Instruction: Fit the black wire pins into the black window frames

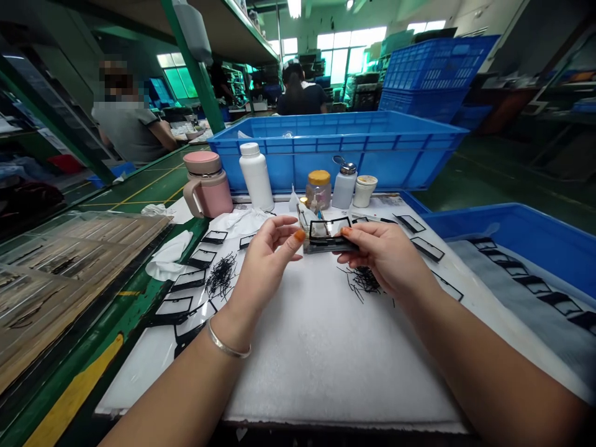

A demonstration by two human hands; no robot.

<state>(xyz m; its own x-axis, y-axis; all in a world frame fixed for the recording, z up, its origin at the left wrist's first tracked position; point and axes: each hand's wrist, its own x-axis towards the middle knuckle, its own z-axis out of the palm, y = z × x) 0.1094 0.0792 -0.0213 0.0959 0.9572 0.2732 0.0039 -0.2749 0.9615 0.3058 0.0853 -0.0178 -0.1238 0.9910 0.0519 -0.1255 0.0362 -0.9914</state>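
My right hand (382, 253) pinches a small black rectangular frame (329, 231) with a clear window, held just above the white foam pad (321, 347). My left hand (269, 251) is curled, thumb and fingertips at the frame's left end; I cannot tell whether it grips the frame. A bracelet (226, 346) sits on my left wrist. Two heaps of thin black strips lie on the pad, one (221, 275) left of my left hand, one (364, 280) under my right hand.
More black frames (189, 280) lie in a row at the left and others (427, 248) at the right. A pink mug (207, 184), white bottle (256, 176), yellow-lidded jar (319, 188) and dispenser (344, 185) stand before a blue crate (372, 149). Another blue bin (531, 239) sits right. People work behind.
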